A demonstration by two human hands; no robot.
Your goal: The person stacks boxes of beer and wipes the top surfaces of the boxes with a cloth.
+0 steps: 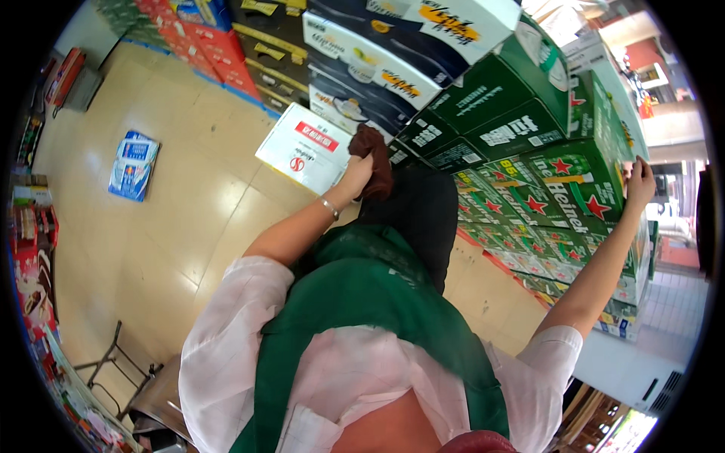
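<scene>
The tan tiled floor [189,196] spreads out below me to the left, and a tall stack of green cases [559,196] rises on my right, with dark blue and white cases [377,68] piled further along the same row and red cases [204,41] beyond those at the far end. I am wearing a green apron [362,302] over a pale short-sleeved shirt [226,355]. A white carton with a red label [306,155] lies tilted at the foot of the blue and white stack, just beside my left hand. A blue and white pack [134,164] lies flat on the floor by itself, well apart from the stacks and from both of my hands. At the lower left a metal frame [113,362] stands on the floor near shelves of small packaged goods [34,264]. My left hand [356,174] is stretched forward and clamped on a dark brown cloth [374,155], which is bunched against the corner where the white carton meets the lowest green cases; a thin bracelet [329,208] sits on that wrist. My right hand [640,183] is raised well apart from the left, its fingers spread and pressed flat against the upper edge of the green stack, holding nothing.
</scene>
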